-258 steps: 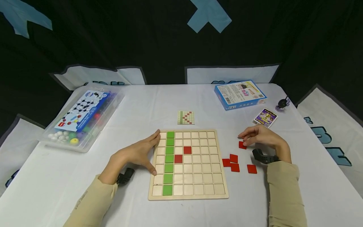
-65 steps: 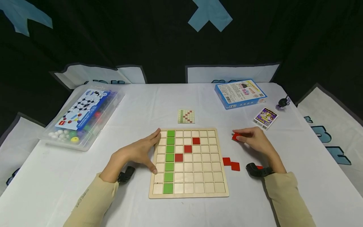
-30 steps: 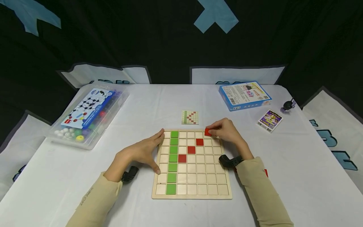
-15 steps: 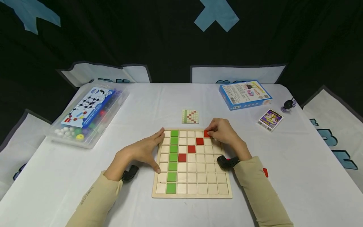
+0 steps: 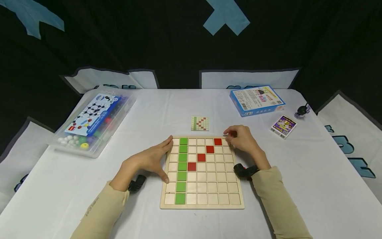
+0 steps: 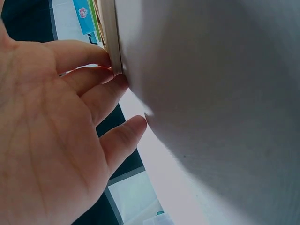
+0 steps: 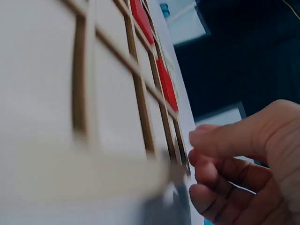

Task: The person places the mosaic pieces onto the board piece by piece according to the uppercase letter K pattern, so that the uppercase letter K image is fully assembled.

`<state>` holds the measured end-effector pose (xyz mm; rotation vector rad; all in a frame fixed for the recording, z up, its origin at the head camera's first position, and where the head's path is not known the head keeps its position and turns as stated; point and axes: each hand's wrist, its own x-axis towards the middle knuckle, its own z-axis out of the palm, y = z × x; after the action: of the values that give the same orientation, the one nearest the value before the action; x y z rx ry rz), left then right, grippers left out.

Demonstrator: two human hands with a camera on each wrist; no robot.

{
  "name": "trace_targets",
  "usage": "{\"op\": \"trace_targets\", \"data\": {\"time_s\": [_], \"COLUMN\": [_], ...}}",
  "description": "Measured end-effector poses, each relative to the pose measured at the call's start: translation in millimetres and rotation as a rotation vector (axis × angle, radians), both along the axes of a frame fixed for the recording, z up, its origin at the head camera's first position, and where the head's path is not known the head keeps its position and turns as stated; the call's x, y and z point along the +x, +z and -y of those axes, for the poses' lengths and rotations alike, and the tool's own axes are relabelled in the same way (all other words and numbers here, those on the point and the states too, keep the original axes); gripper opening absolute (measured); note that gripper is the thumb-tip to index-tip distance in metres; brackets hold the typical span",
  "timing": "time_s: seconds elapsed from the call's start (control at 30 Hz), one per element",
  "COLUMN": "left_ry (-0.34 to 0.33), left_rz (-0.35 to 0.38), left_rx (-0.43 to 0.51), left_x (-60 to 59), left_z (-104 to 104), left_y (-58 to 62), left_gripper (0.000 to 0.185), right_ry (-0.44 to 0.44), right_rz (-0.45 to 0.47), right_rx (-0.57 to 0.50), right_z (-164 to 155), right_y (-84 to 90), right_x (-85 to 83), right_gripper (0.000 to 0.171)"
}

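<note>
A wooden grid board lies flat on the white table. My left hand rests along its left edge, thumb and fingers spread; in the left wrist view the fingertips touch the board's side. Green tiles fill the second column. Red tiles climb diagonally from one beside the green column to another red tile in the top row. Just right of that one, over the top right corner, my right hand has loosely bent fingers with nothing between them. Loose red tiles are mostly hidden behind the right wrist.
A small pattern card lies beyond the board. At the back right are a blue box, a purple card pack and a small black object. A clear case of coloured balls stands at the left.
The right hand picked up red tiles from the right side and set them in the grid, lastly in the top row. It has let go and drawn slightly right. The left hand stays put.
</note>
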<state>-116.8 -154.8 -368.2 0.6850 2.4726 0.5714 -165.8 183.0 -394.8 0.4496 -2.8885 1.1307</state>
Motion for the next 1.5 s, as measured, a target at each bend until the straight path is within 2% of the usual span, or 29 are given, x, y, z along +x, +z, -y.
{"op": "trace_targets", "data": {"time_s": [0.3, 0.6, 0.7, 0.87, 0.97, 1.07, 1.23, 1.5], "left_ry": [0.000, -0.004, -0.002, 0.001, -0.001, -0.003, -0.011, -0.021], "left_rz": [-0.004, -0.008, -0.007, -0.008, -0.015, -0.022, -0.024, -0.027], "left_rx": [-0.011, 0.003, 0.006, 0.010, 0.006, 0.002, 0.000, 0.002], "left_x": [-1.8, -0.7, -0.4, 0.3, 0.4, 0.1, -0.2, -2.0], "left_z": [1.0, 3.5, 3.8, 3.3, 2.7, 1.9, 1.4, -0.4], "left_y": [0.2, -3.2, -4.9, -6.5, -5.6, -4.0, -2.4, -1.8], "left_gripper": [0.134, 0.135, 0.135, 0.136, 0.136, 0.136, 0.136, 0.136], "right_ry": [-0.048, -0.024, 0.031, 0.187, 0.275, 0.320, 0.298, 0.188], "right_rz": [0.050, 0.133, 0.188, 0.290, 0.347, 0.397, 0.426, 0.346], "right_rx": [0.020, 0.057, 0.056, 0.019, -0.014, -0.034, -0.006, 0.044], "right_z": [-43.1, -63.4, -61.8, -58.6, -57.5, -55.3, -49.9, -57.1], "right_y": [4.3, 9.9, 9.1, 8.5, 8.5, 10.6, 16.1, 12.9], "right_x": [14.0, 34.7, 40.4, 47.6, 50.3, 53.5, 58.3, 55.0], "right_gripper": [0.015, 0.016, 0.015, 0.012, 0.014, 0.019, 0.022, 0.019]}}
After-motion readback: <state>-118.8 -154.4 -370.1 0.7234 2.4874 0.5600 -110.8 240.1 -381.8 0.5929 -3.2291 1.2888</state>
